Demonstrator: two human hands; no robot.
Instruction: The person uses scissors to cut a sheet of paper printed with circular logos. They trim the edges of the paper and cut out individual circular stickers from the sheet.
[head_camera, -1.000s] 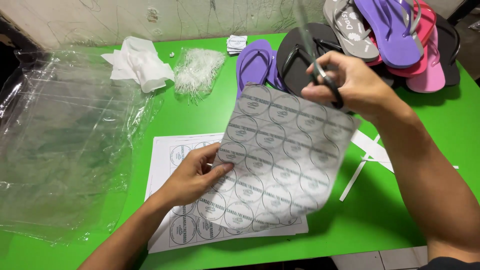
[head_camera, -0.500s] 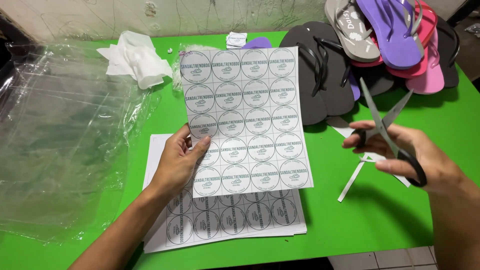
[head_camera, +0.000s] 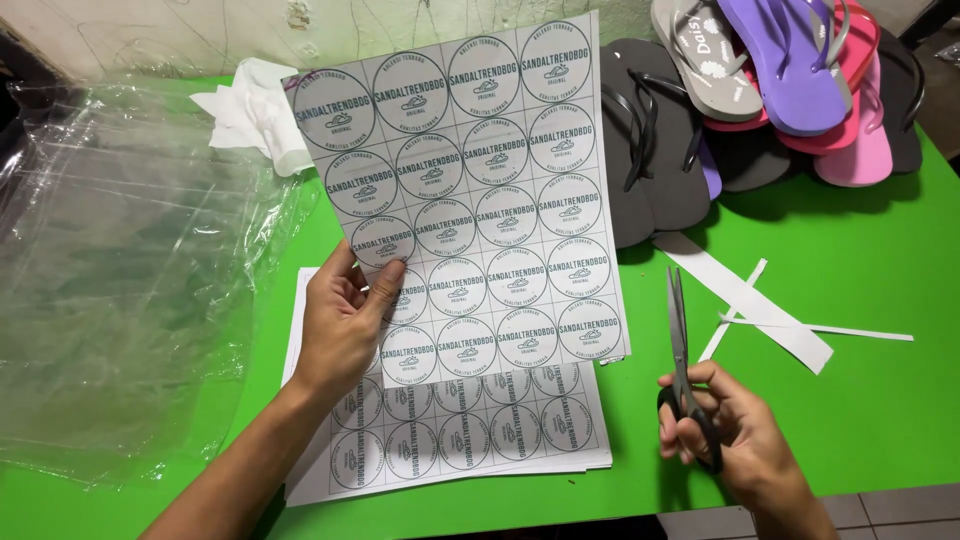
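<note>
The left hand (head_camera: 345, 325) pinches a white paper sheet (head_camera: 480, 190) of round, dark-ringed labels by its left edge, holding it up above the green bench (head_camera: 880, 400). A stack (head_camera: 470, 440) of similar sheets lies flat beneath. The right hand (head_camera: 740, 440) grips closed black scissors (head_camera: 680, 350), blades pointing away. Crinkled clear plastic (head_camera: 130, 280) lies left; paper strips (head_camera: 760, 310) and foam sandals (head_camera: 760, 90) lie right.
</note>
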